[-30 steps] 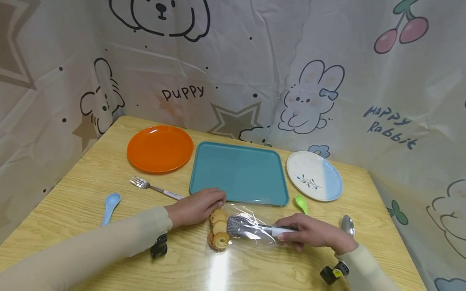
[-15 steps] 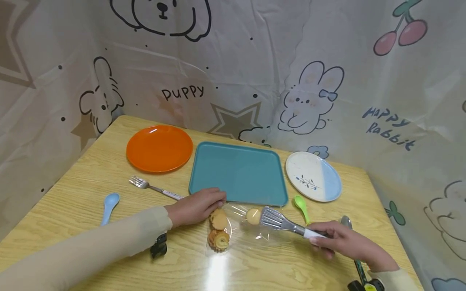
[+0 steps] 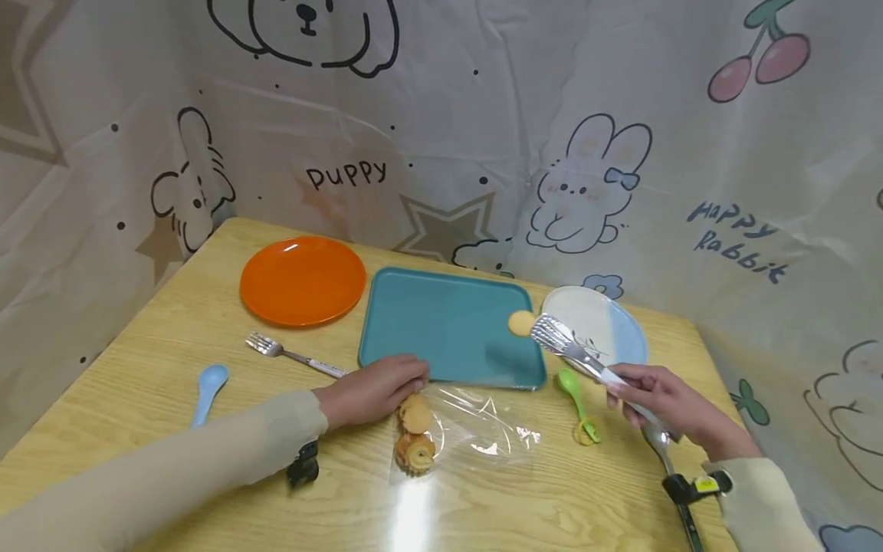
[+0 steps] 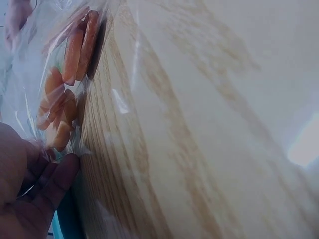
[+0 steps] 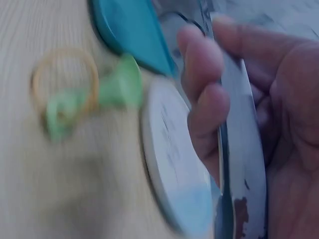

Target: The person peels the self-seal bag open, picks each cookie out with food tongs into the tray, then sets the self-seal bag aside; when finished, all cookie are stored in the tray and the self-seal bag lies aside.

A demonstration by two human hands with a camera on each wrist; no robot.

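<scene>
In the head view my right hand (image 3: 658, 399) grips the white handle of metal serving tongs (image 3: 571, 346). Their slotted ends hold a round cookie (image 3: 520, 323) over the right edge of the teal tray (image 3: 448, 326). The right wrist view shows fingers curled round the handle (image 5: 241, 154); the cookie is out of that view. My left hand (image 3: 372, 389) pinches a corner of the clear plastic bag (image 3: 483, 433), just below the tray. Several cookies (image 3: 417, 454) lie at the bag's left end, and appear close to the left fingers (image 4: 55, 184) in the left wrist view.
An orange plate (image 3: 303, 281) stands back left, and a white-and-blue plate (image 3: 628, 337) back right, partly behind the tongs. A fork (image 3: 297, 357) and blue spoon (image 3: 209, 391) lie left. Right are a green spoon (image 3: 571, 386), a yellow rubber band (image 3: 586, 432) and a metal spoon (image 3: 665, 452).
My right hand has drawn the tongs rightward out of the bag with one cookie, then raised them toward the tray and white-and-blue plate. My left hand has stayed at the bag.
</scene>
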